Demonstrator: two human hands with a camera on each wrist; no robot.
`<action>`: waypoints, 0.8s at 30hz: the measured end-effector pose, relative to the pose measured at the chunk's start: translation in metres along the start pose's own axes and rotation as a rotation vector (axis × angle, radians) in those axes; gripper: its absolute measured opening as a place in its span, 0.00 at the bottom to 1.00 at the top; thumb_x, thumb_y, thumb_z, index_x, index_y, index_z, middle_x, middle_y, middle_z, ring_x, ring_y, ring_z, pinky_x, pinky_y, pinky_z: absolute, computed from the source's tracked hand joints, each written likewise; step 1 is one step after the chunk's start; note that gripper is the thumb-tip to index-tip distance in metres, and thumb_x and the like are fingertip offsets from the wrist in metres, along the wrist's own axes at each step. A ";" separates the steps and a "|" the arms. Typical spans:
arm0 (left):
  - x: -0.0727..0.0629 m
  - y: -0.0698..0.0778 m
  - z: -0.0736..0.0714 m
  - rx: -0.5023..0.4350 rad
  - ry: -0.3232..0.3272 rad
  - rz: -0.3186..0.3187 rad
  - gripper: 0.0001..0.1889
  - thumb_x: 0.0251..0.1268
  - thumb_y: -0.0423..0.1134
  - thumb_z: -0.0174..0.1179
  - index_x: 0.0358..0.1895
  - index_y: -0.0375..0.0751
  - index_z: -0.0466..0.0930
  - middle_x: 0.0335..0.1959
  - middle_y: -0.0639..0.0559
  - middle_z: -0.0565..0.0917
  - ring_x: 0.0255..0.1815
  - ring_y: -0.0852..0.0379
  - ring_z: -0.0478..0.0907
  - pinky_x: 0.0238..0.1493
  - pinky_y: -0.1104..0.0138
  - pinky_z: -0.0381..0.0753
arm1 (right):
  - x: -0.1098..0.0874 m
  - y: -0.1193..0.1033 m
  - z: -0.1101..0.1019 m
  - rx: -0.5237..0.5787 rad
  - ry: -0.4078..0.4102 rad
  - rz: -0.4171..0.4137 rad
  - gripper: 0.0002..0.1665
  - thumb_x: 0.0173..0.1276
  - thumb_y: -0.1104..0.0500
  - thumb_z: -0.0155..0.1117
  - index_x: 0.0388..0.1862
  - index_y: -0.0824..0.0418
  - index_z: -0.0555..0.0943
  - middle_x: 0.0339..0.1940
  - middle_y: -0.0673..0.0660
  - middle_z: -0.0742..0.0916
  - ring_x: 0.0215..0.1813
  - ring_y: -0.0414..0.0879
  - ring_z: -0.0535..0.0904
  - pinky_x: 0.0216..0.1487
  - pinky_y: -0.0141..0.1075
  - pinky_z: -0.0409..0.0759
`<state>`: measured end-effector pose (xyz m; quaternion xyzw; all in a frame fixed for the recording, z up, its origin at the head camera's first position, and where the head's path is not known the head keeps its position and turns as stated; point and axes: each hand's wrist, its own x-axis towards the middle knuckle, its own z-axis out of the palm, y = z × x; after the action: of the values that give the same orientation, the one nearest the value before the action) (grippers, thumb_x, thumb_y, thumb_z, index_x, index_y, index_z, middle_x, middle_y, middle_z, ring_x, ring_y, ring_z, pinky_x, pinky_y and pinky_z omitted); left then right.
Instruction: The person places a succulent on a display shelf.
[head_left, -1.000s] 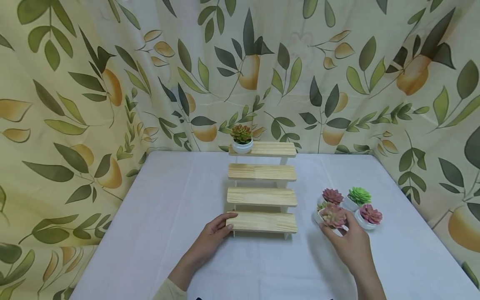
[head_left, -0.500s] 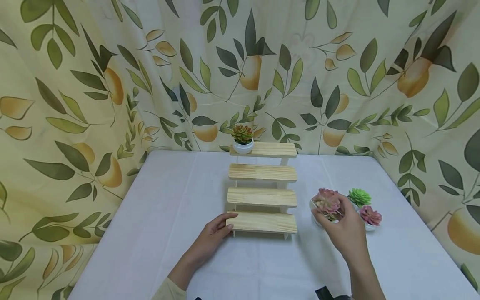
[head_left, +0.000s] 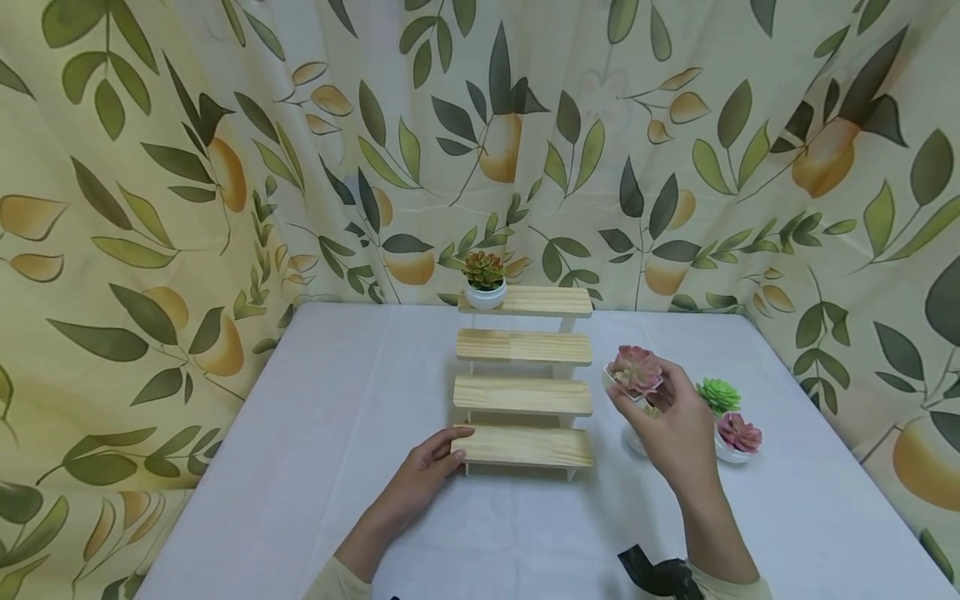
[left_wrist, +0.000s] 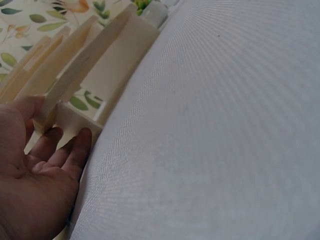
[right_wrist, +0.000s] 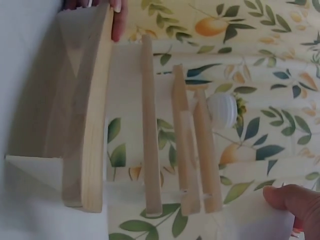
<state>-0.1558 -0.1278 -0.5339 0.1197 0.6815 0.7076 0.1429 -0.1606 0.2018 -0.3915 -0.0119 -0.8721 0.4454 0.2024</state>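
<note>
Head view, left hand (head_left: pixel 429 468) gripping 4-tier stand (head_left: pixel 522 394), right hand (head_left: pixel 677 427) pinching pink succulent (head_left: pixel 635 370), its white pot (head_left: pixel 611 382) partly hidden

Left hand (head_left: pixel 427 467) and right hand (head_left: pixel 675 421): both bare, five-fingered, nails short where seen. Left sleeve (head_left: pixel 341 581): pale beige-green, plain fabric, edge short of wrist, forearm bare past it. Right sleeve (head_left: pixel 731 585): same pale tone, only end of it in head view, bare forearm beyond. Black band (head_left: pixel 667 575) by right sleeve: matte, rounded main part, flat squarish tab (head_left: pixel 635 564) sticking out; finer detail too blurred. Small dark bit (head_left: pixel 396 597) near left sleeve, bottom edge, mostly cut off, can't identify.
</note>
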 end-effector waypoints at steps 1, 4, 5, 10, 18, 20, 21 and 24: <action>0.000 0.000 0.000 0.000 0.000 -0.002 0.22 0.81 0.43 0.58 0.73 0.50 0.74 0.76 0.48 0.69 0.62 0.51 0.76 0.63 0.64 0.76 | 0.001 -0.001 0.001 0.000 -0.002 -0.006 0.39 0.65 0.55 0.79 0.69 0.69 0.73 0.63 0.69 0.83 0.63 0.63 0.80 0.62 0.52 0.77; 0.000 -0.001 0.000 0.000 -0.005 -0.005 0.22 0.81 0.43 0.58 0.73 0.51 0.73 0.76 0.49 0.69 0.62 0.50 0.76 0.63 0.64 0.75 | 0.006 -0.005 0.002 -0.001 -0.005 -0.026 0.40 0.66 0.54 0.79 0.69 0.69 0.73 0.64 0.71 0.82 0.64 0.66 0.79 0.61 0.54 0.77; 0.000 -0.001 0.000 0.002 -0.006 -0.005 0.22 0.81 0.43 0.57 0.73 0.51 0.73 0.76 0.49 0.70 0.61 0.50 0.76 0.63 0.64 0.75 | 0.008 -0.006 0.003 -0.002 -0.005 -0.031 0.40 0.66 0.53 0.79 0.70 0.69 0.73 0.64 0.71 0.81 0.64 0.66 0.79 0.61 0.55 0.77; 0.000 -0.001 0.000 0.015 0.007 -0.007 0.22 0.81 0.44 0.58 0.73 0.52 0.74 0.73 0.50 0.73 0.56 0.48 0.78 0.62 0.65 0.76 | 0.019 -0.008 0.009 0.055 -0.010 -0.056 0.39 0.66 0.54 0.78 0.70 0.69 0.73 0.64 0.70 0.82 0.66 0.62 0.78 0.64 0.51 0.75; -0.001 -0.003 -0.001 0.007 -0.001 -0.008 0.22 0.81 0.45 0.57 0.73 0.52 0.74 0.69 0.47 0.76 0.58 0.48 0.77 0.63 0.65 0.75 | 0.035 -0.002 0.021 0.111 -0.026 -0.101 0.38 0.67 0.54 0.78 0.70 0.68 0.73 0.63 0.67 0.83 0.66 0.59 0.78 0.66 0.47 0.75; -0.001 -0.003 -0.001 -0.002 -0.010 -0.003 0.22 0.81 0.45 0.57 0.73 0.52 0.73 0.72 0.48 0.73 0.62 0.49 0.76 0.63 0.65 0.75 | 0.038 0.000 0.023 0.114 -0.026 -0.108 0.38 0.68 0.53 0.77 0.70 0.68 0.73 0.63 0.66 0.83 0.67 0.58 0.78 0.66 0.47 0.75; -0.001 -0.003 -0.001 -0.006 -0.012 -0.003 0.22 0.81 0.45 0.57 0.73 0.52 0.73 0.74 0.49 0.72 0.63 0.50 0.76 0.64 0.65 0.75 | 0.039 0.000 0.024 0.111 -0.027 -0.110 0.39 0.68 0.51 0.77 0.70 0.68 0.73 0.63 0.66 0.82 0.67 0.58 0.77 0.66 0.47 0.75; -0.001 -0.002 -0.001 -0.008 -0.014 -0.003 0.22 0.81 0.45 0.57 0.73 0.54 0.73 0.76 0.52 0.70 0.66 0.50 0.75 0.64 0.66 0.74 | 0.044 0.000 0.026 0.114 -0.032 -0.113 0.39 0.68 0.50 0.77 0.70 0.67 0.73 0.64 0.66 0.82 0.68 0.57 0.77 0.66 0.46 0.75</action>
<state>-0.1552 -0.1289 -0.5363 0.1229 0.6780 0.7092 0.1493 -0.2107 0.1907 -0.3893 0.0558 -0.8477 0.4822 0.2138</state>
